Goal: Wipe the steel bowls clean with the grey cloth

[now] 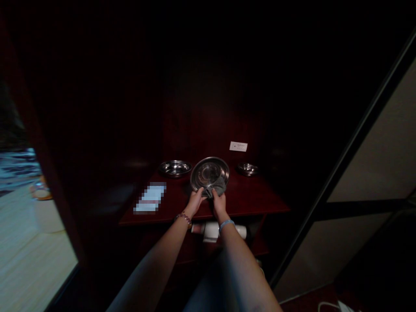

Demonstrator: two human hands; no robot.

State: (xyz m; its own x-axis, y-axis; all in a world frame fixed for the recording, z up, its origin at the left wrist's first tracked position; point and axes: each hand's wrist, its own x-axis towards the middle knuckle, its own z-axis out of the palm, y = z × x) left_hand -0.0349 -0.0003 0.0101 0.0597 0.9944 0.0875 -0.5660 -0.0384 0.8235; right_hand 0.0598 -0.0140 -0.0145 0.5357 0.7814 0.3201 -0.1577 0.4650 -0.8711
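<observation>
Tilted up above the dark red shelf [182, 203], a shiny metal basin [208, 170] shows me its inside. My left hand [195, 202] grips its near rim, thumb on top. Just to the right, my right hand [219, 202] is closed on a grey cloth [218, 186], which lies over the basin's lower right rim and reaches across to the left thumb. The fingers under the rim are hidden. A metal dish [175, 168] rests on the shelf to the left, and a smaller metal bowl [248, 169] to the right.
A blurred-out pale sheet [150, 198] lies on the shelf's left part. White items [211, 232] sit on the level below. A wall socket [238, 146] is on the back panel. A sliding door [373, 151] stands at right; a pale surface [29, 242] is at left.
</observation>
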